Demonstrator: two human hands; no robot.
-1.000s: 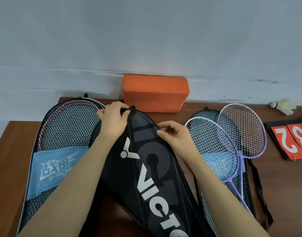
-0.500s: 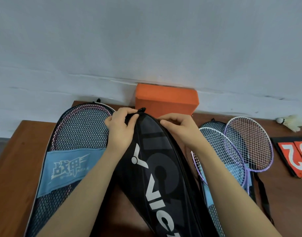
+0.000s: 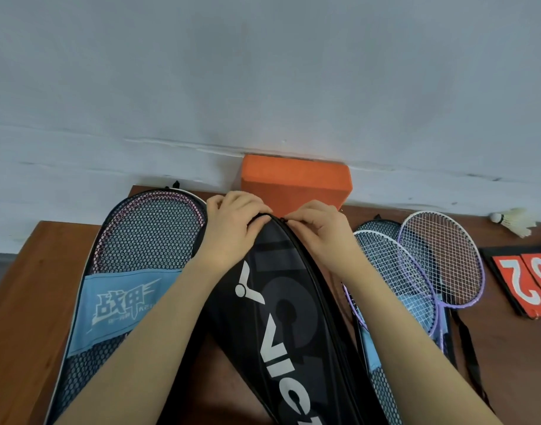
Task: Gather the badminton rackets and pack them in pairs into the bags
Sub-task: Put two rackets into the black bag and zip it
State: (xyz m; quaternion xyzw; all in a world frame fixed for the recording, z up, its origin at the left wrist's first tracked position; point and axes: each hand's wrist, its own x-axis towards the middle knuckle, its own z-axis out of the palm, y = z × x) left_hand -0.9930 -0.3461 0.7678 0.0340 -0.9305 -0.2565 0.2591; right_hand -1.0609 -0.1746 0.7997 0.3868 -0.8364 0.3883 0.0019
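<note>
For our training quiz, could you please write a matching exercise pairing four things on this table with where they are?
Things:
1. orange block
2. shuttlecock
3. black bag
4. purple racket

Places:
A. far right, near the wall
B. under both hands, in the middle
C. against the wall, behind the hands
D. lying on a mesh bag, on the right

Pairs: 1-C, 2-A, 3-B, 4-D
</note>
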